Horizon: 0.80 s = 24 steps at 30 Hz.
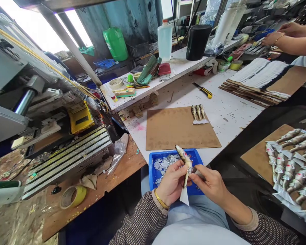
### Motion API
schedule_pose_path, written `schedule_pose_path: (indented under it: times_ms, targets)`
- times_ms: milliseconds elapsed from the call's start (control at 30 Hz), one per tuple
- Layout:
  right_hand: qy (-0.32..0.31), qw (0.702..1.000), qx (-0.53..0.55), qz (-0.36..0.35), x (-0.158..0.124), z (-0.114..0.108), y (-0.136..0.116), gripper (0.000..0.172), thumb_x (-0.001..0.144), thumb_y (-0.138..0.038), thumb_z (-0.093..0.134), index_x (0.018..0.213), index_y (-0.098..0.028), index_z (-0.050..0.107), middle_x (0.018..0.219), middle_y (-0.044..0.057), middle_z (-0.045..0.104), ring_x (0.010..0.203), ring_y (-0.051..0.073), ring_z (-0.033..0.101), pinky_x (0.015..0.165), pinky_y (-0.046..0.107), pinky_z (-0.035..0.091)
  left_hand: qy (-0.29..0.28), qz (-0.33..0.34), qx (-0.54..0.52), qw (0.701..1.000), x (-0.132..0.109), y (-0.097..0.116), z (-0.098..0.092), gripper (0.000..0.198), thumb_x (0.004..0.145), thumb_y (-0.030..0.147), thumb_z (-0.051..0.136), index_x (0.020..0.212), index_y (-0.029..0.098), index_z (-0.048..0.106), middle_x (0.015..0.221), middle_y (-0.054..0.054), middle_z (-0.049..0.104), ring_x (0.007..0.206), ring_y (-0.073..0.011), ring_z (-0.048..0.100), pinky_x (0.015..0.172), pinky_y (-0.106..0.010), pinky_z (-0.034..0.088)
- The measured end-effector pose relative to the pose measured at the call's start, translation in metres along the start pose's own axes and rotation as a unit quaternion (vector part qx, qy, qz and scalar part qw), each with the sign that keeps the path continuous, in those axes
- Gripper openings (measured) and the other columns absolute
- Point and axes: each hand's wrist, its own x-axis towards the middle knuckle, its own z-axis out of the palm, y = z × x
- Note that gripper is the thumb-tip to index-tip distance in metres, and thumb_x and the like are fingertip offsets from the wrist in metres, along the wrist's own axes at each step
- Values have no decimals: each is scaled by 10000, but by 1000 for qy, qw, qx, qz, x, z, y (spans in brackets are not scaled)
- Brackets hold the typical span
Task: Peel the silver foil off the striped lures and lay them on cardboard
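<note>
My left hand [170,182] is closed around a fish-shaped lure [183,153], its head pointing up and away. The body is pale with dark markings and a red spot, and a white tail flap [184,196] hangs below the fingers. My right hand [211,183] pinches a small grey tool [198,172] against the lure's side; its kind is mostly hidden by the fingers. Beneath both hands a blue tray [151,173] rests at my lap, with silvery foil scraps [165,164] in it.
Three similar lures [198,113] lie on a cardboard sheet [173,131]. A yellow utility knife [204,91] is behind it. More lures [290,166] cover a board at right, below stacked cardboard [295,80]. A machine bed [68,160] stands left. A co-worker's hands [277,35] are at upper right.
</note>
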Motion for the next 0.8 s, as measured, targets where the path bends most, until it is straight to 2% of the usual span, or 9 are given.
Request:
schedule_pose_path:
  times_ms: [100,300,567,667,800]
  targets:
    - [-25,1000,16,9,0,-3,0,253,1014,-372,526,837,-193,501,595,-74,433,504,72,424,498,216,322,-13,-5,3,1000,1,-1,-3,393,724,318,858,1003,148,640,806,-4,597,603,-61,546,565,-187,441]
    - [-82,996,10,-23,5,-16,1,300,1014,-392,519,793,-189,510,622,-60,457,538,77,425,528,222,334,-94,-30,29,995,4,4,-9,363,735,322,851,945,128,627,722,12,542,545,-49,502,488,-163,373]
    - [-90,995,17,32,11,-25,-8,313,1007,-436,520,801,-203,489,609,-72,454,509,73,417,495,216,323,-92,-3,20,996,4,3,-7,362,753,311,837,983,131,623,771,5,538,561,-44,511,518,-161,416]
    - [-104,994,-15,28,13,-27,-8,340,1001,-488,511,817,-202,503,616,-67,471,515,82,434,508,226,328,-94,-1,29,995,2,5,-6,345,768,319,825,980,135,623,748,7,534,554,-48,506,514,-161,424]
    - [-123,991,-52,0,17,-32,-6,411,1009,-520,469,742,-212,420,603,-62,455,513,90,415,514,247,300,-109,-4,41,993,0,8,-4,350,774,332,817,987,138,619,779,-6,545,561,-53,513,523,-166,440]
